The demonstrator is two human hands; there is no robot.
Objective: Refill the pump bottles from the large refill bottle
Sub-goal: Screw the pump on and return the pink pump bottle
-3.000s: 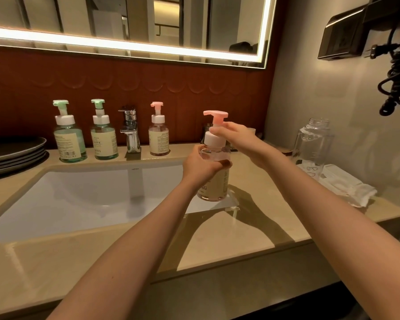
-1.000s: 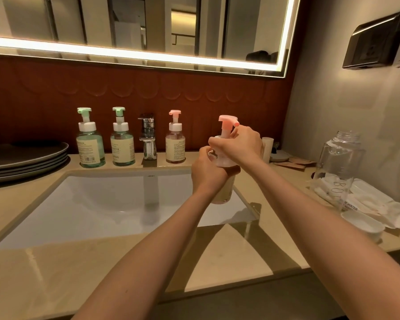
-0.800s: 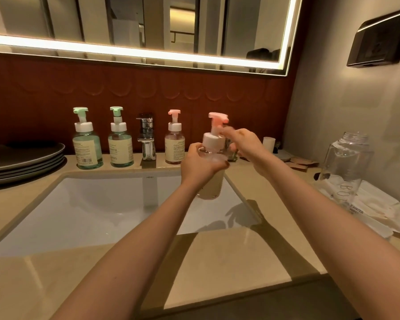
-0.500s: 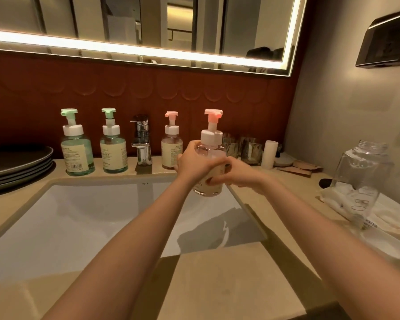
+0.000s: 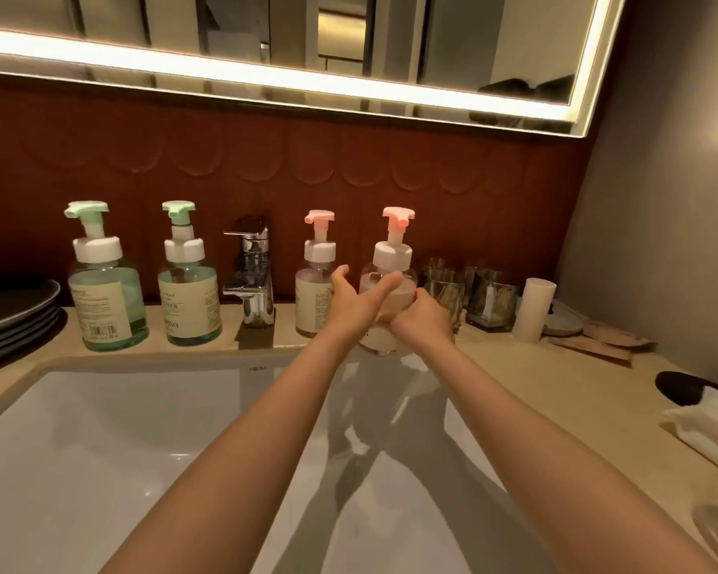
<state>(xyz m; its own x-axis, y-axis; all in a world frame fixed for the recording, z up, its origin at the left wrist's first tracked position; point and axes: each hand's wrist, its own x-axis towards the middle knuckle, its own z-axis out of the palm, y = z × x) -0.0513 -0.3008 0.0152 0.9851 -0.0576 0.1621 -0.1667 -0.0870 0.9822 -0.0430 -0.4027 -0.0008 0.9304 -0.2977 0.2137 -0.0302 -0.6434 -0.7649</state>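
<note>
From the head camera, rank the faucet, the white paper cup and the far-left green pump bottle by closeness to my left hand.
1. Faucet, just to the left of the left hand.
2. White paper cup, off to the right.
3. Far-left green pump bottle, at the row's left end.

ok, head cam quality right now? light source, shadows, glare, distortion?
Head view: warm, dim light, mainly from the mirror's LED strip, which is blown out to near white. Both arms throw doubled shadows into the sink. Small highlights on the faucet. Wide-angle bending shows in the strip and counter edge. The held pink pump bottle reads fairly sharp; labels are illegible.
</note>
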